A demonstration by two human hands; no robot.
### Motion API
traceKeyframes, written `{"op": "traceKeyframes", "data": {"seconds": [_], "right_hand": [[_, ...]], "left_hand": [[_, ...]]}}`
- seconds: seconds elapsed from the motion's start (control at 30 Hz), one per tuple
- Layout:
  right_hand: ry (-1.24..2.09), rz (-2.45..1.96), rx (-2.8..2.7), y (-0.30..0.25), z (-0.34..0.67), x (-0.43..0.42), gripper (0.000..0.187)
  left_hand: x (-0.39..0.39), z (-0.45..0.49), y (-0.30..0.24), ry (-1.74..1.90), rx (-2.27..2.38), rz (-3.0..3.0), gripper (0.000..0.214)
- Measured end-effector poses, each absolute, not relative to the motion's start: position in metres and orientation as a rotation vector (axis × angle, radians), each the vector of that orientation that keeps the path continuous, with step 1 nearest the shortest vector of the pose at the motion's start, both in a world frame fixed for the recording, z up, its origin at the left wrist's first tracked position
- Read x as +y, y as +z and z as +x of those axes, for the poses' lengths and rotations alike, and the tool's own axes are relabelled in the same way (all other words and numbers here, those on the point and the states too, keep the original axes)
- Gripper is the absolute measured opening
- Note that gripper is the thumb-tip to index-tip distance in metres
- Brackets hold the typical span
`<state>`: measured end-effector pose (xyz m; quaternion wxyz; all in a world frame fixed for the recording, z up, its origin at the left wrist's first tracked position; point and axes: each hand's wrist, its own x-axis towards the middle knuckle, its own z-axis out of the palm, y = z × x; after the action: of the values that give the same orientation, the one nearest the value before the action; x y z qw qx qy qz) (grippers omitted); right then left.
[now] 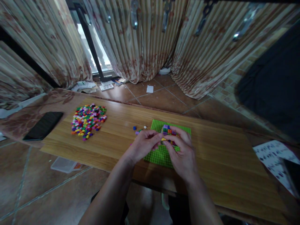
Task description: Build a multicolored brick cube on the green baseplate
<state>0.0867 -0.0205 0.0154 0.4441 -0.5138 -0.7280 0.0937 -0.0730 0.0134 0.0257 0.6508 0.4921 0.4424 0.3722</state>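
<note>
A green studded baseplate lies on the wooden board, with a block of multicoloured toy bricks built up on it. Over the plate, my right hand pinches a small yellow toy brick between thumb and fingers. My left hand meets it from the left, its fingertips closed together right beside the yellow brick. Whether those fingertips also grip a piece is hidden. Just left of the plate are a few loose bricks, among them a blue brick and a white brick.
A large pile of mixed bricks covers part of the wooden board on the left. Beyond it lies a black tablet-like slab. A clear plastic box sits on the floor, and a printed sheet is at the right.
</note>
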Motion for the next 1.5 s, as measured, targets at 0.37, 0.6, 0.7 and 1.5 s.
{"op": "traceKeyframes", "data": {"seconds": [0.37, 0.6, 0.7, 1.5], "right_hand": [[0.124, -1.304, -1.809, 0.005, 0.095, -0.018, 0.006], [0.101, -1.293, -1.818, 0.007, 0.091, -0.018, 0.007], [0.091, -1.297, -1.806, 0.007, 0.091, -0.017, 0.006], [0.376, -1.491, -1.379, 0.005, 0.093, -0.014, 0.031]], "left_hand": [[0.017, -0.072, 0.015, 0.845, 1.136, 1.201, 0.021], [0.015, -0.072, 0.018, 0.786, 1.104, 1.196, 0.021], [0.015, -0.072, 0.017, 0.799, 1.094, 1.202, 0.021], [0.013, -0.059, 0.013, 0.958, 1.151, 1.216, 0.016]]}}
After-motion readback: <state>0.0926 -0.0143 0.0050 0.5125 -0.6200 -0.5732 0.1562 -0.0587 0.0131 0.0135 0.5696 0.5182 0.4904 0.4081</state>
